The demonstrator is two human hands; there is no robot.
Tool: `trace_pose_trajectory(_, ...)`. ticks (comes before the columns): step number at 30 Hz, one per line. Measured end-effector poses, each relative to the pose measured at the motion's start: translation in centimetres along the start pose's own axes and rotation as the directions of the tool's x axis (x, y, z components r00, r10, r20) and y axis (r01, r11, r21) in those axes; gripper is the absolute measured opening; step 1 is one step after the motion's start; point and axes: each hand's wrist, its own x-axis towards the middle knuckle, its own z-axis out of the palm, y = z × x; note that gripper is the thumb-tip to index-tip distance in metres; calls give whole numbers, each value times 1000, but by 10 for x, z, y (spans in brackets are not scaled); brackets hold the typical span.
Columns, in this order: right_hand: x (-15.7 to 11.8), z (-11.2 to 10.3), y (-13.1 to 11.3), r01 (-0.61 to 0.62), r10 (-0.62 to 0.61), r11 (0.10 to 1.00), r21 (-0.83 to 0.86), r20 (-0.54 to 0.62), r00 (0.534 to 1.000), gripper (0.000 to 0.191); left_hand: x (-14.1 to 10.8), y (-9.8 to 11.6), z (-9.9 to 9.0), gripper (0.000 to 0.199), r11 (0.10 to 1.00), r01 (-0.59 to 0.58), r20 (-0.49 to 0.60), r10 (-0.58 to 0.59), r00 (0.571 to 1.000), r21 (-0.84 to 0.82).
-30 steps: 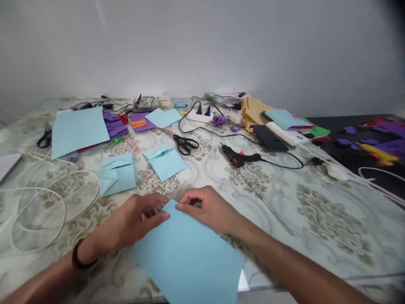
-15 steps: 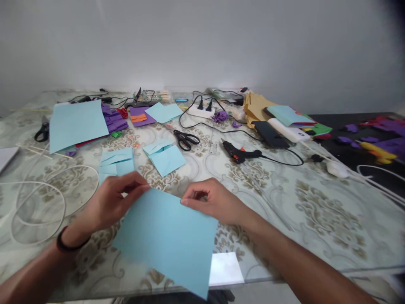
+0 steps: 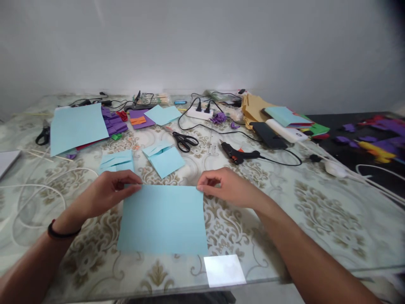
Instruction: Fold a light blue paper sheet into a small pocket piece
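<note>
A light blue sheet of paper (image 3: 163,219) is held by its far edge between my two hands, low over the near part of the table. My left hand (image 3: 109,190) pinches the far left corner, thumb against fingers. At the far right corner, my right hand (image 3: 221,185) pinches the sheet the same way. Just beyond the sheet lie two folded light blue papers, one (image 3: 117,160) partly behind my left hand and another (image 3: 164,159) to its right. Black-handled scissors (image 3: 185,141) rest past them.
A black glue gun (image 3: 238,153) lies right of the scissors, its cord running to a phone (image 3: 268,135). A white power strip (image 3: 200,112) sits at the back. Blue sheets (image 3: 79,128) and purple strips are far left. A white card (image 3: 224,270) lies near the front edge.
The blue sheet has turned from a tilted angle to nearly square with the table edge. My right hand has shifted outward along its far edge to the corner.
</note>
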Motion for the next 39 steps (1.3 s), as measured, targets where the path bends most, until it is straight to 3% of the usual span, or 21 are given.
trace_pose_trajectory(5, 2, 17, -2, 17, -15, 997, -69, 22, 1000, 15, -1, 9, 17, 27, 999, 30, 104, -35, 994, 43)
trace_pose_trajectory(9, 0, 34, -14, 156, -163, 978, -137, -39, 986, 7, -4, 22, 35, 23, 998, -6, 76, 1, 997, 58)
trace_pose_trajectory(14, -6, 59, -28, 365, -383, 920, -139, -137, 913, 10, -11, 33, 53, 16, 980, -198, 40, 197, 980, 20)
trace_pose_trajectory(22, -8, 65, -29, 421, -432, 901, -103, -146, 890, 15, -13, 30, 58, 15, 930, -367, 21, 367, 930, 10)
trace_pose_trajectory(27, -6, 61, -26, 391, -399, 917, -79, -155, 904, 16, -12, 26, 48, 14, 940, -341, 5, 341, 940, -14)
trace_pose_trajectory(33, -5, 50, -20, 346, -350, 937, -55, -182, 919, 18, -7, 19, 20, 14, 961, -274, 15, 275, 961, -34)
trace_pose_trajectory(39, -4, 18, -11, 305, -321, 947, -103, -247, 914, 12, -5, 0, -13, 15, 983, -182, -91, 181, 979, 1)
